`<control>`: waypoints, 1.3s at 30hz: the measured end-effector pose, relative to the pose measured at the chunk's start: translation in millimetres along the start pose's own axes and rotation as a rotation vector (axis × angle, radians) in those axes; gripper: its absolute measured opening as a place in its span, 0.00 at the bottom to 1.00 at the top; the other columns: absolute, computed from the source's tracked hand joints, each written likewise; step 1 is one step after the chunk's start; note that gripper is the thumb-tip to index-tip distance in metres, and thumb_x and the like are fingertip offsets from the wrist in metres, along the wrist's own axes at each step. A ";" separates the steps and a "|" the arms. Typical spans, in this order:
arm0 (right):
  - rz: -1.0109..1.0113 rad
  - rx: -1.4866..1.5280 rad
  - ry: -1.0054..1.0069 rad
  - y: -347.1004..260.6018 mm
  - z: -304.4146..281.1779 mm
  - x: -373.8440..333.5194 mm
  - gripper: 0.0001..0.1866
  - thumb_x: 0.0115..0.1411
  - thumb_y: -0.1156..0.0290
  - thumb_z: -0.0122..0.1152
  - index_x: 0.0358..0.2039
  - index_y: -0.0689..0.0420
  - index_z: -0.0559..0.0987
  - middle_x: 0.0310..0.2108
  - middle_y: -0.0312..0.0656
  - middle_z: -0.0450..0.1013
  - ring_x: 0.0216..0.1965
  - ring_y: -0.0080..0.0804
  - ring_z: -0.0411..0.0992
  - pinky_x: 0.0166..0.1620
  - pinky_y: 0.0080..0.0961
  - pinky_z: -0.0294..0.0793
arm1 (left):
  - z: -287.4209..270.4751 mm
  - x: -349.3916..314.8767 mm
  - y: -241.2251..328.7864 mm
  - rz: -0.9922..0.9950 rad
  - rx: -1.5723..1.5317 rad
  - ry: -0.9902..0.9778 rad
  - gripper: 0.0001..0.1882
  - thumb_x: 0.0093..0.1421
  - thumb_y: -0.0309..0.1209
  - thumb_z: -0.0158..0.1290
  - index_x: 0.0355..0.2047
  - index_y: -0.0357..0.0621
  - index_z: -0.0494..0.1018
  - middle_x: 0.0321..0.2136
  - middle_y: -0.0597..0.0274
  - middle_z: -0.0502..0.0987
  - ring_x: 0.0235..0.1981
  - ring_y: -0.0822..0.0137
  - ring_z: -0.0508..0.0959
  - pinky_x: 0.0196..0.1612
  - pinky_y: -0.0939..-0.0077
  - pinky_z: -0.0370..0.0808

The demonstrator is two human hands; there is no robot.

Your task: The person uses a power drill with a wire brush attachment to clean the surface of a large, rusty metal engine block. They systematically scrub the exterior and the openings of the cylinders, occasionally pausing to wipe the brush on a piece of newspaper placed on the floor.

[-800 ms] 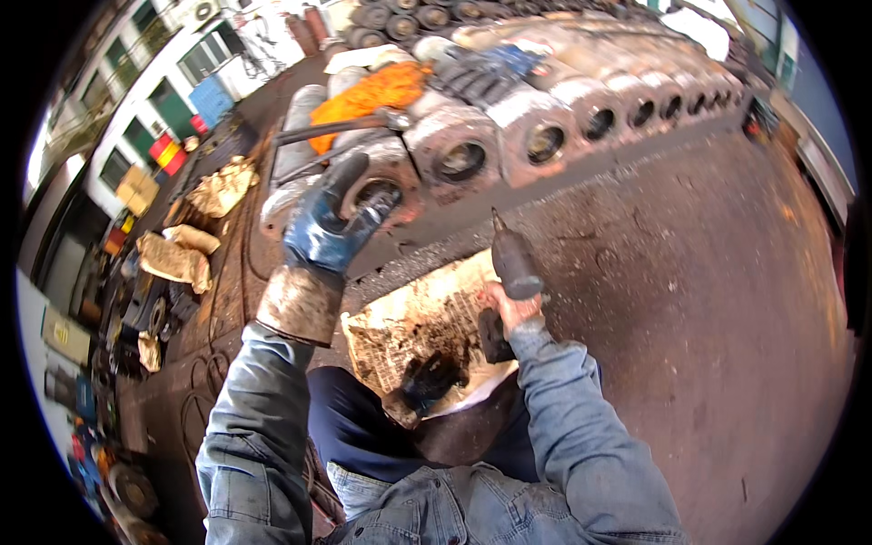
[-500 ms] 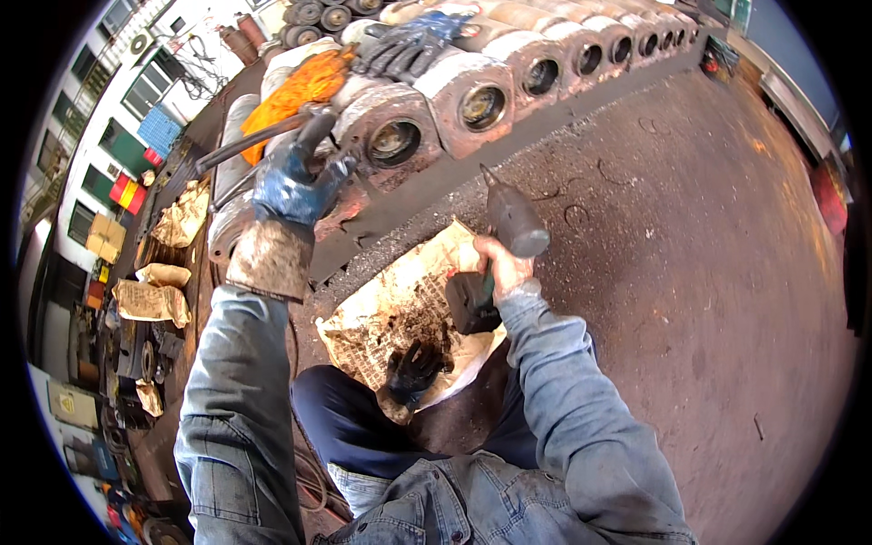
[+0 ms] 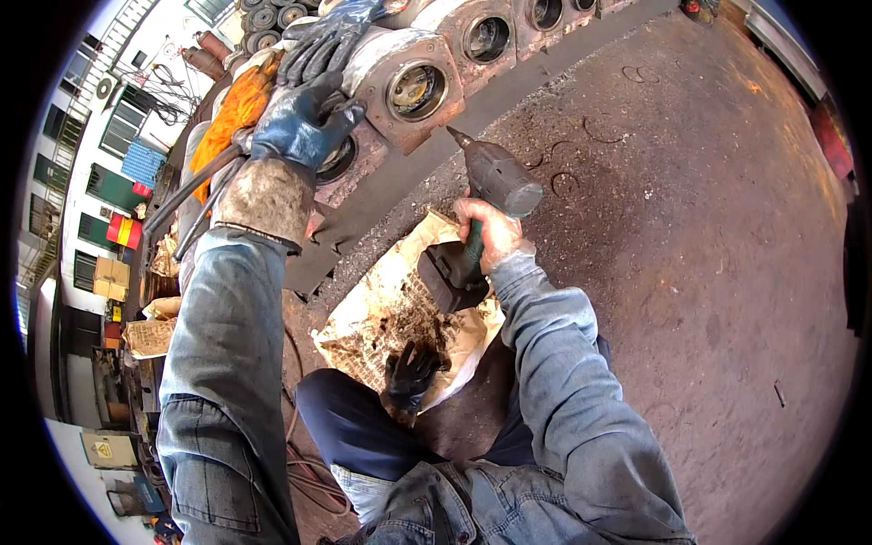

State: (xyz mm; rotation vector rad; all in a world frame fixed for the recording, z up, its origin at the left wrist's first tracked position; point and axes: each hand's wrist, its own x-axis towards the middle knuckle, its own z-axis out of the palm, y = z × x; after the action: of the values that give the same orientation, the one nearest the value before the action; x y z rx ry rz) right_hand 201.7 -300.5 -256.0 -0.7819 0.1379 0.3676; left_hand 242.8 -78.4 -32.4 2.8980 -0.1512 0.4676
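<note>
My left hand (image 3: 304,127), in a dirty blue work glove, reaches over the row of thick metal cylinders (image 3: 400,91) with thumb and fingers apart. Its fingertips are right beside a loose blue and grey glove (image 3: 318,45) lying on the cylinders; I cannot tell whether they touch. An orange cloth (image 3: 232,113) and a metal bar (image 3: 191,191) lie next to that wrist. My right hand (image 3: 495,232), in a thin clear glove, grips a dark cordless impact driver (image 3: 500,182) by its handle. Its pointed nose is angled toward the cylinders, and its battery hangs over the paper.
Brown paper (image 3: 359,327) with dark grime lies on the ground before my knees, a black glove (image 3: 411,374) on it. Curled metal shavings (image 3: 563,182) are scattered on the floor (image 3: 672,291). A hose (image 3: 313,481) runs by my left knee. Rollers (image 3: 263,18) are stacked behind.
The view has turned, so the cylinders sit further left and up. My left hand has moved from beside the metal bar toward the loose glove. The right hand still holds the impact driver.
</note>
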 end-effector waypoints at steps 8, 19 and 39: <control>0.016 0.060 -0.024 -10.4 0.7 12.8 0.16 0.51 0.76 0.64 0.41 0.66 0.78 0.20 0.40 0.71 0.21 0.29 0.68 0.29 0.25 0.69 | 20.3 25.4 -8.8 -0.149 -0.281 -0.032 0.25 0.61 0.37 0.62 0.58 0.44 0.73 0.52 0.55 0.78 0.55 0.66 0.76 0.59 0.72 0.71; -0.003 0.179 -0.072 3.2 16.5 18.3 0.14 0.48 0.77 0.64 0.37 0.62 0.76 0.21 0.37 0.70 0.20 0.28 0.67 0.27 0.26 0.68 | 17.6 23.6 -16.6 -0.074 -0.179 0.012 0.23 0.62 0.37 0.61 0.56 0.42 0.74 0.52 0.54 0.78 0.54 0.65 0.76 0.58 0.71 0.72; 0.135 0.186 -0.103 8.3 -7.0 37.5 0.19 0.55 0.78 0.61 0.49 0.63 0.72 0.25 0.38 0.70 0.22 0.27 0.66 0.31 0.24 0.68 | 25.3 24.7 -32.2 0.060 -0.154 0.060 0.22 0.62 0.35 0.61 0.55 0.43 0.75 0.50 0.55 0.79 0.52 0.67 0.77 0.56 0.72 0.73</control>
State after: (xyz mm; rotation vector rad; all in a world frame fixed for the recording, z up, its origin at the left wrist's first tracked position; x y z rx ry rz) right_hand 233.5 -289.9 -276.0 -0.5698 0.1262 0.5145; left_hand 278.0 -54.1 -53.9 2.7321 -0.2535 0.5276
